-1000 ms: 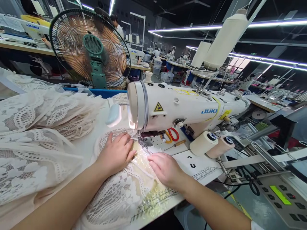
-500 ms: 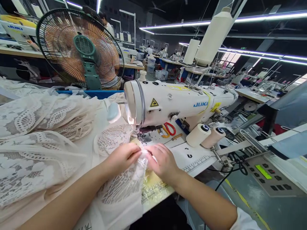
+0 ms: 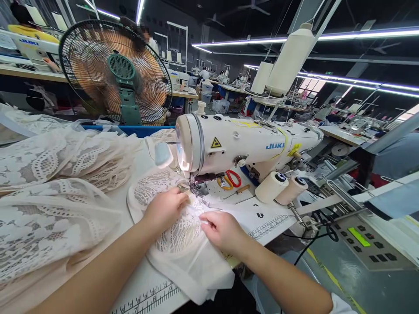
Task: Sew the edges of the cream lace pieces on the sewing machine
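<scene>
A white lace garment piece [image 3: 183, 233] lies across the sewing table, its upper edge reaching the needle area of the white sewing machine [image 3: 229, 139]. My left hand [image 3: 166, 209] presses on the lace just in front of the needle, its fingers closed together on the fabric. My right hand [image 3: 222, 231] pinches the right edge of the same piece between thumb and forefinger. The plain sheer end of the piece hangs toward the table's front edge. The fingertips partly hide the fabric beneath them.
Lace garments [image 3: 49, 196] are heaped at left. Behind stands a fan [image 3: 122, 78]. Scissors with red handles [image 3: 233, 179], a wooden-handled tool [image 3: 242, 189] and thread cones [image 3: 271, 186] sit beside the machine. A control panel [image 3: 369, 244] is at right. People work farther back.
My hands have drawn apart; the right one moved down and right along the fabric edge. The lace piece now lies flatter and spreads farther right, covering the printed ruler it left bare before.
</scene>
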Demonstrator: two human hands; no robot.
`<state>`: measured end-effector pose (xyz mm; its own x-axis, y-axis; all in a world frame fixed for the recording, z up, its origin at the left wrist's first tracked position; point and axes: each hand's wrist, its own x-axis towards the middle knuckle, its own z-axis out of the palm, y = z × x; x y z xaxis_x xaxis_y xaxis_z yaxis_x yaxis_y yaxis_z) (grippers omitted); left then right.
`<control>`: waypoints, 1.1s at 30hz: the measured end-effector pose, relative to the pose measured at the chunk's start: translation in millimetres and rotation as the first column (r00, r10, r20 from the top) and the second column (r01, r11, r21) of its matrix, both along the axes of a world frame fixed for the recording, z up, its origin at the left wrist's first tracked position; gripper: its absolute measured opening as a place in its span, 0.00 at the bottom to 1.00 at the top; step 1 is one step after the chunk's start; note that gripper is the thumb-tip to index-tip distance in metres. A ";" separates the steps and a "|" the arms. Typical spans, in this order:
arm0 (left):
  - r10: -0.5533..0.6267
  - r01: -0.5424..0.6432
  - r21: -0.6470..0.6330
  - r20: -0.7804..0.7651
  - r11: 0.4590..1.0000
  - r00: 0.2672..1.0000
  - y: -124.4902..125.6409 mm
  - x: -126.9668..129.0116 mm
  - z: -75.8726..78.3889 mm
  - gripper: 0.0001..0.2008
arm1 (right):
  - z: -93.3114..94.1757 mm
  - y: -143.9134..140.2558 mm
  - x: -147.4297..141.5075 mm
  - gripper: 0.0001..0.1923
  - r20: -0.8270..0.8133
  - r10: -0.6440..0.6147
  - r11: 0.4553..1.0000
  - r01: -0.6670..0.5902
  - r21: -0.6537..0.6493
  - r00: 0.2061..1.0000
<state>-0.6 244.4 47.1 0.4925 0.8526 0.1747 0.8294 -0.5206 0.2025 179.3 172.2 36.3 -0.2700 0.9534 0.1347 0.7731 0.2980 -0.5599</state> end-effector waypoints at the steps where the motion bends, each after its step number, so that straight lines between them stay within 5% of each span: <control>1: -0.009 0.009 0.013 -0.030 1.000 1.000 -0.1 0.4 0.2 0.14 | 1.0 1.2 1.8 0.10 0.025 0.012 1.000 -0.012 -0.001 1.000; 11: 0.017 0.011 0.169 -0.167 0.986 0.986 -1.7 7.8 0.4 0.19 | 9.8 11.5 2.6 0.05 0.198 0.053 0.998 -0.056 0.010 0.979; 33: 0.046 -0.036 0.063 -0.178 0.997 0.983 -2.2 3.2 8.1 0.19 | 22.8 25.1 -1.5 0.17 0.343 0.068 0.978 0.005 -0.207 0.937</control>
